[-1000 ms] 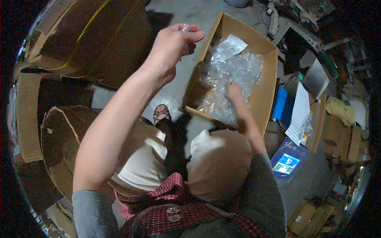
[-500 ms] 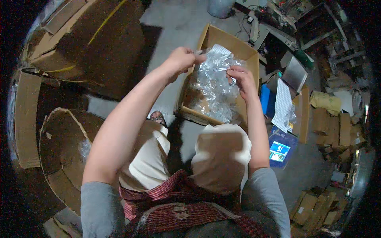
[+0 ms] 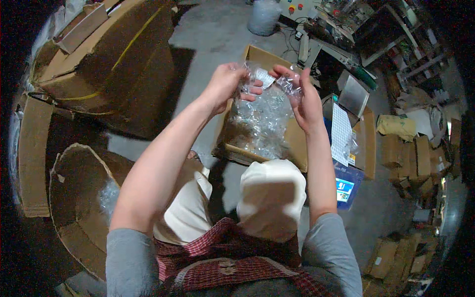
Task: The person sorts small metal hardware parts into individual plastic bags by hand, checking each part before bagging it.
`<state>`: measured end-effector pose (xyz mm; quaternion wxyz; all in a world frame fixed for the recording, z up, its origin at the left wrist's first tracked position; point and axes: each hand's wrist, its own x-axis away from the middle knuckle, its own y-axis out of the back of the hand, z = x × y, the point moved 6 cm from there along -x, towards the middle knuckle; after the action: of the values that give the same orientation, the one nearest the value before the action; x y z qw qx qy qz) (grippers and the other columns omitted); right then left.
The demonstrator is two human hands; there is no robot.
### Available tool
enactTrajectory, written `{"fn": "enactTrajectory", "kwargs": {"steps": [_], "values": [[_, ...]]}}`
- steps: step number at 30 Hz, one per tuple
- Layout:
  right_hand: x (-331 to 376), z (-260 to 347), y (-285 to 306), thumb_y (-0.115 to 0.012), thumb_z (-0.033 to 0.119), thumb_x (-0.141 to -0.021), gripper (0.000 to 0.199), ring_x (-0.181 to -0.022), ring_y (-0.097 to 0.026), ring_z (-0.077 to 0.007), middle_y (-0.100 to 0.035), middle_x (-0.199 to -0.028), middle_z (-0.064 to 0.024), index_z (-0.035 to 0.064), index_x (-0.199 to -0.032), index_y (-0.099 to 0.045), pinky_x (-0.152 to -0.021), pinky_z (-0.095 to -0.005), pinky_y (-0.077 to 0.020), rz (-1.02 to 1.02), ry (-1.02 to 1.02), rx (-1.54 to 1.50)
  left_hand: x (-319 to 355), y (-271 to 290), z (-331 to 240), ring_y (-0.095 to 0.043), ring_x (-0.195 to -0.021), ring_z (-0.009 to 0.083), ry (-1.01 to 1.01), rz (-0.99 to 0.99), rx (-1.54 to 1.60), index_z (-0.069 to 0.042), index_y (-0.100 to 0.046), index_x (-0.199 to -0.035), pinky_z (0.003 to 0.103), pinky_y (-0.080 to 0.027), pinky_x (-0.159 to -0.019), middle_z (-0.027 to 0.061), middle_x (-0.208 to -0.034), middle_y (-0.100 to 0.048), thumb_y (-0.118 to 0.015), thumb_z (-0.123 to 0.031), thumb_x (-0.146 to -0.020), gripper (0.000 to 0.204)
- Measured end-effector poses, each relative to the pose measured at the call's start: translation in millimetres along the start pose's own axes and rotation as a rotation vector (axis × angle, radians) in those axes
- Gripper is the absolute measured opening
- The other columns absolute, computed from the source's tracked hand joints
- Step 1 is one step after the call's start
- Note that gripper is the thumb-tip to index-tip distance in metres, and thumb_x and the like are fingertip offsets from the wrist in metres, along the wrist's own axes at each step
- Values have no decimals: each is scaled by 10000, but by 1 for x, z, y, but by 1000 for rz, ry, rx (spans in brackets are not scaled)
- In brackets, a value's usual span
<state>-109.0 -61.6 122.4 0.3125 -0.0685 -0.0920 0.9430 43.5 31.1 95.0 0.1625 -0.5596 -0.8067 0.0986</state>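
Note:
My left hand (image 3: 231,87) is raised over the left side of an open cardboard box (image 3: 237,154), its fingers closed on a crinkled clear plastic packet (image 3: 250,75). Across from it, my right hand (image 3: 306,99) cups another clear plastic packet (image 3: 291,87) against its curved fingers, with the palm turned inward. Below both hands, a heap of clear packets (image 3: 262,123) fills much of the box; what they contain is too small to make out. A white printed sheet (image 3: 265,78) lies at the heap's far end, partly covered by my fingers and the plastic.
Big cardboard boxes (image 3: 143,64) stand on the left. Nearer is an open, rounded cardboard container (image 3: 79,208) with clear plastic (image 3: 108,195) inside. To the right are a device with a lit screen (image 3: 345,190) and a white gridded sheet (image 3: 341,136). Cardboard stacks (image 3: 415,153) line the far right.
Both hands have risen off the heap, with clear packets now plainly in them. My right hand has turned its palm inward. The whole view has shifted slightly.

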Motion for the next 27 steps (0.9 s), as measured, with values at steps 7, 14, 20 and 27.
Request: {"fn": "enactTrajectory", "kwargs": {"steps": [7,14,20,27], "values": [[-17,-36,-19,-332,638,-955,728,-1312,-417,-239,-402,-1465,-97,112,-1454,-400,-1071,-390,-358,75,-43,193,21,-37,4,-682,-844,263,286,365,294,28,-549,-1138,399,-620,-676,177,-1016,-644,-572,-200,-912,322],[-89,-178,73,-602,433,-884,701,-1256,-486,-291,-450,-1425,-163,81,-1444,-368,-1026,-395,-407,146,-147,248,5,-2,14,-682,-730,241,161,83,-37,59,-521,-1165,322,-566,-534,147,-943,-635,-493,-36,-894,289],[-20,-357,76,-770,416,-685,778,-1297,-430,-387,-420,-1421,-252,32,-1311,-514,-1052,-432,-399,628,-500,1240,12,29,24,-689,-768,191,187,-180,-216,-15,-536,-1235,316,-570,-572,102,-956,-658,-542,-113,-908,341],[1,-390,93,-722,346,-734,622,-923,-664,-322,-639,-1026,-239,8,-1229,-557,-798,-408,-540,441,-210,1470,4,10,6,-652,-744,190,66,-138,-224,25,-536,-1131,345,-544,-575,120,-883,-637,-533,-34,-873,264]]}}
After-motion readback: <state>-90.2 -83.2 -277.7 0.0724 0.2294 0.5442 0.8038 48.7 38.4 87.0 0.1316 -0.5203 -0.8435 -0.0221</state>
